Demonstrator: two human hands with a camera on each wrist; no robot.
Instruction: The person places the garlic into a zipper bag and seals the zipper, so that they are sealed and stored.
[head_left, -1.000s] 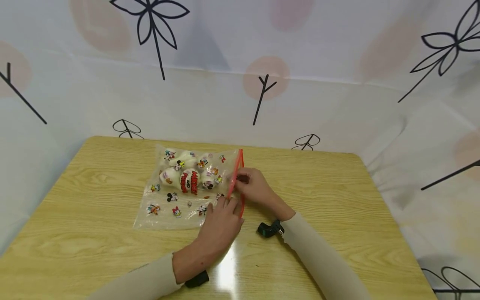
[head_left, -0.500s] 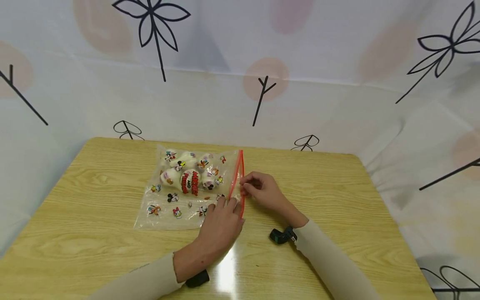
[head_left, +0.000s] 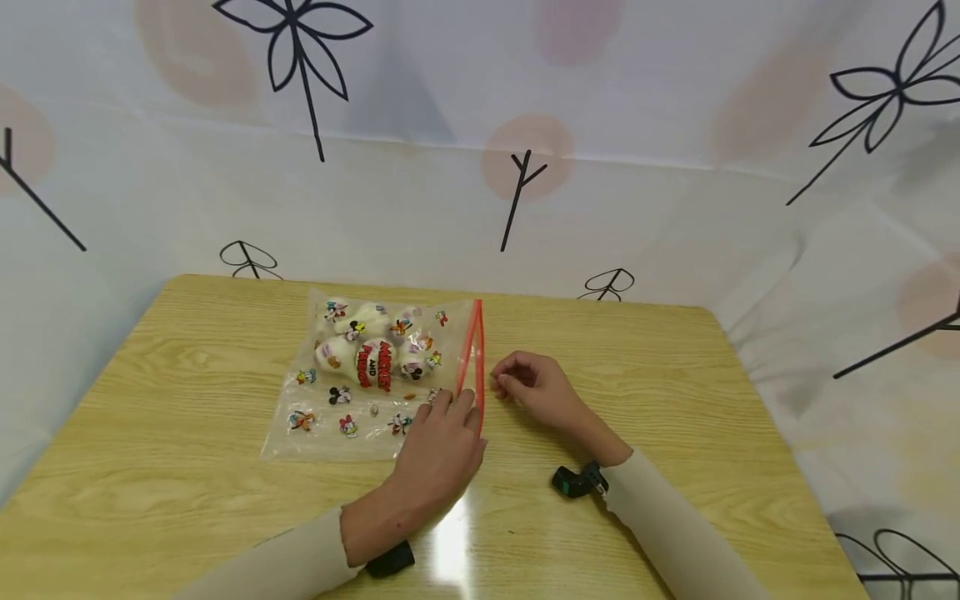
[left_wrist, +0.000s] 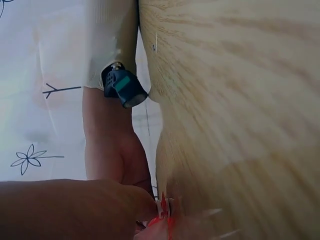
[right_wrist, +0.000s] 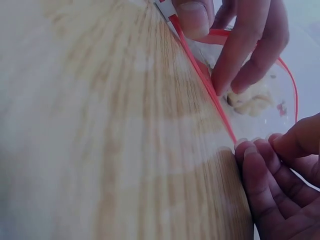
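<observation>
A clear zip bag (head_left: 352, 392) printed with cartoon figures lies flat on the wooden table (head_left: 675, 400), with white lumps (head_left: 360, 346) inside its far half. Its red zip strip (head_left: 477, 358) runs along the right edge and stands slightly apart. My left hand (head_left: 450, 412) rests on the bag's near right corner, fingers fairly straight, thumb beside the strip's near end. In the right wrist view the left hand's thumb (right_wrist: 192, 17) and fingers (right_wrist: 245, 55) press at the red strip (right_wrist: 205, 85). My right hand (head_left: 513, 382) lies just right of the strip, fingers curled, holding nothing.
A white cloth with black flower drawings (head_left: 300, 58) walls the table at the back and both sides. Bare wood lies right of my right hand and in front of the bag. Black wrist cameras (head_left: 573, 481) sit on both sleeves.
My right hand has let go of the red strip and drawn back to the right and toward me. The left hand has stayed on the bag's corner.
</observation>
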